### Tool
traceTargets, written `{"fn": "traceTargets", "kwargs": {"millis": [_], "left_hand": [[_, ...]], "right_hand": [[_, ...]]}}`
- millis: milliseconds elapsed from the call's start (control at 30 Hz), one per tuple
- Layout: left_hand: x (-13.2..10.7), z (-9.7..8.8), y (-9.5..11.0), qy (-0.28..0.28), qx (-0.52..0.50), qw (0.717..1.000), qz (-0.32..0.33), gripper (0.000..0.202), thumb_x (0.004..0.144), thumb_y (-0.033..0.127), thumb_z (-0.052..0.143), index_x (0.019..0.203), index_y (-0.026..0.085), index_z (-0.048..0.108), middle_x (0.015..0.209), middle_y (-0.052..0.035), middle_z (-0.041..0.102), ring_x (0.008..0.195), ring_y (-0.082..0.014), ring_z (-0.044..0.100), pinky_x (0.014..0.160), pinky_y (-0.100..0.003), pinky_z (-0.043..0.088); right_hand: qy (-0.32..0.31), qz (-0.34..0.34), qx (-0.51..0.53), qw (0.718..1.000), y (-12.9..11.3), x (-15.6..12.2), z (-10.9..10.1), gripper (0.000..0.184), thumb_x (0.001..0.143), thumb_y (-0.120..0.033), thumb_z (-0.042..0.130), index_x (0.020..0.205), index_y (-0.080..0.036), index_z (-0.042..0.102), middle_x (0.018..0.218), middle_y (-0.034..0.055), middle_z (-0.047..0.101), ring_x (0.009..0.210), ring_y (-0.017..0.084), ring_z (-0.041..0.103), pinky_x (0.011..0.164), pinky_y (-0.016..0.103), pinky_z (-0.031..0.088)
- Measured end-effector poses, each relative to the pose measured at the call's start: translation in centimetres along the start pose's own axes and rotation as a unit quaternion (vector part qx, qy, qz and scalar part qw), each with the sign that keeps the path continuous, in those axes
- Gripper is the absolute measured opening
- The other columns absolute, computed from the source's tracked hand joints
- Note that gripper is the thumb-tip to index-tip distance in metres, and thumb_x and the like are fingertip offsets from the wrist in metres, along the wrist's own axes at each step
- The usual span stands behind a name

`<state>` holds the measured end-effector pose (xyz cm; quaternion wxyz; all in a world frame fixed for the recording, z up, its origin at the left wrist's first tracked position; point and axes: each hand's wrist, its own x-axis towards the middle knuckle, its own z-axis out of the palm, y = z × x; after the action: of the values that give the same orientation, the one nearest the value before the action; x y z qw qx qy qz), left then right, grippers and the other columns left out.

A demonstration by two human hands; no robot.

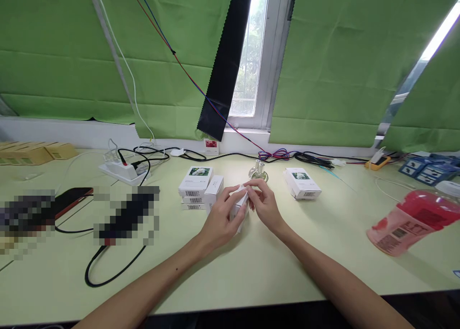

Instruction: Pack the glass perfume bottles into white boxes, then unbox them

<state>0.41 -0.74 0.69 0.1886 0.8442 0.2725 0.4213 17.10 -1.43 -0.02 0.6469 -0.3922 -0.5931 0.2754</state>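
A small white carton point(241, 209) stands at the front middle of the table, partly covered by my fingers. My left hand point(223, 219) is wrapped around its body. At the carton's top end, the bent fingers of my right hand point(263, 202) pinch the flap area; what lies under those fingertips is hidden. Just left of my hands is a stack of flat white boxes point(196, 181) with a flower picture on top, and another white box point(214, 191) leans upright against it. A similar flat box point(301, 182) lies to the right. Behind my hands sit small metal-and-glass pieces point(258, 170).
A pink drink bottle point(413, 218) stands at the right, with blue boxes point(429, 168) behind it. Phones with black cables point(115, 282) lie at the left, near a white power strip point(125, 170). Wires point(275, 154) run along the back edge. Yellow boxes point(32, 152) are far left.
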Motion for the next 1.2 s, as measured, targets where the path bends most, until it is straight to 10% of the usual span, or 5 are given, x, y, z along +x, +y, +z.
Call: {"fn": "traceTargets", "kwargs": {"millis": [1200], "left_hand": [[0.05,-0.18,0.19,-0.015,-0.001,1.0,-0.007,0.032,0.103,0.032,0.047,0.134,0.029,0.057,0.139,-0.0082,0.054,0.129,-0.0232,0.055,0.103,-0.04,0.05]], "right_hand": [[-0.009,-0.004,-0.008,1.0,0.14,0.01,-0.09,0.022,0.097,-0.044,0.058,0.101,-0.023,0.066,0.104,0.0058,0.057,0.08,0.014,0.058,0.052,0.023,0.047]]}}
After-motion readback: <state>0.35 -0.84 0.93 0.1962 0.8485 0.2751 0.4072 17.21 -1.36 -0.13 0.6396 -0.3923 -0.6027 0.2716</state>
